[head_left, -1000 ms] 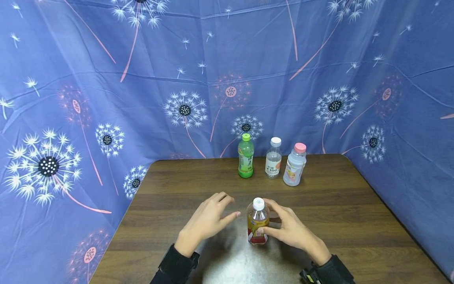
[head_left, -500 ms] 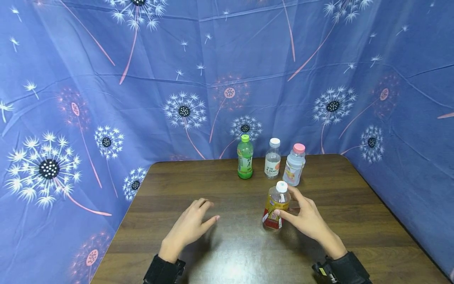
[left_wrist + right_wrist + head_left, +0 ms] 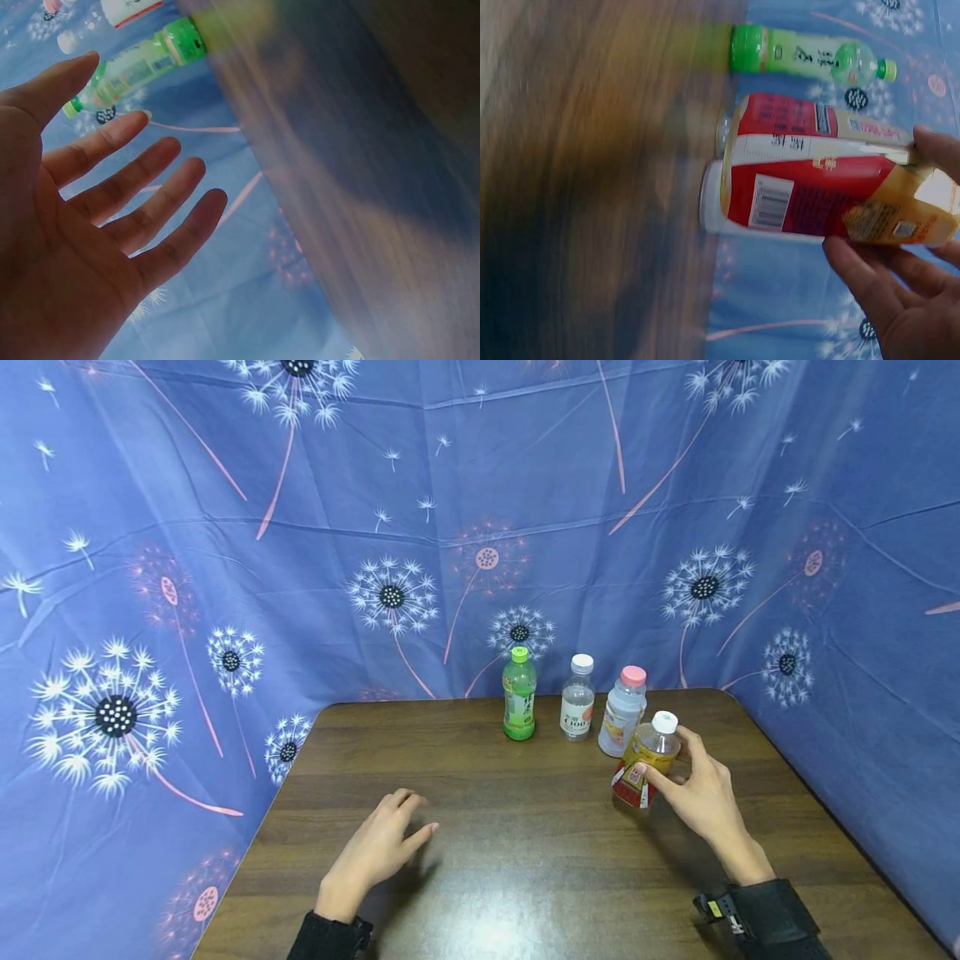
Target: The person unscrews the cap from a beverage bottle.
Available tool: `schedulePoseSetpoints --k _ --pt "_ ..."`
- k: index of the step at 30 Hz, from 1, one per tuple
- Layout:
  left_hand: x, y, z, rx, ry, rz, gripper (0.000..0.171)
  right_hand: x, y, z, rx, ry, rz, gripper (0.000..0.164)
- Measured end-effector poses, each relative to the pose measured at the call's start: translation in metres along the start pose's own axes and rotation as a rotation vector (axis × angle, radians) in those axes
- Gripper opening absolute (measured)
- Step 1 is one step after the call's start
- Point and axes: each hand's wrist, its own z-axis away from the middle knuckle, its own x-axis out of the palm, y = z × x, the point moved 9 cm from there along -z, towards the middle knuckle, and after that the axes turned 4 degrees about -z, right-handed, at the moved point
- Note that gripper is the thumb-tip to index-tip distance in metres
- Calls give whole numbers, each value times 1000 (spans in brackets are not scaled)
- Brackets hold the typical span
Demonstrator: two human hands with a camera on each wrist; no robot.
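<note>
A clear bottle with a red and yellow label and a white cap (image 3: 642,764) is gripped by my right hand (image 3: 701,793), thumb on the near side and fingers behind. It leans a little and appears to hang just above the table. In the right wrist view the bottle's red label (image 3: 802,180) fills the middle, fingers on both sides. My left hand (image 3: 375,847) hovers over the left part of the table, holding nothing. Its fingers are spread and relaxed in the left wrist view, where the palm (image 3: 75,232) faces the camera.
Along the back of the wooden table (image 3: 450,893) stand a green bottle (image 3: 519,695), a clear bottle with a white cap (image 3: 577,700) and a pale bottle with a pink cap (image 3: 622,713). The held bottle partly overlaps the pale one. A blue dandelion-print cloth (image 3: 315,543) hangs behind.
My right hand has carried the red-labelled bottle from the table's middle to the right and back, beside the pink-capped bottle. The left hand has drawn away to the left.
</note>
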Motion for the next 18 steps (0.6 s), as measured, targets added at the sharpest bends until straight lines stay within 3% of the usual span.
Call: schedulePoseSetpoints --k 9,18 --pt "3 -24 6 -54 35 -4 42 -14 38 -11 92 87 115 83" --pt "2 -35 10 -60 72 1 43 -25 76 -23 219 97 155 89"
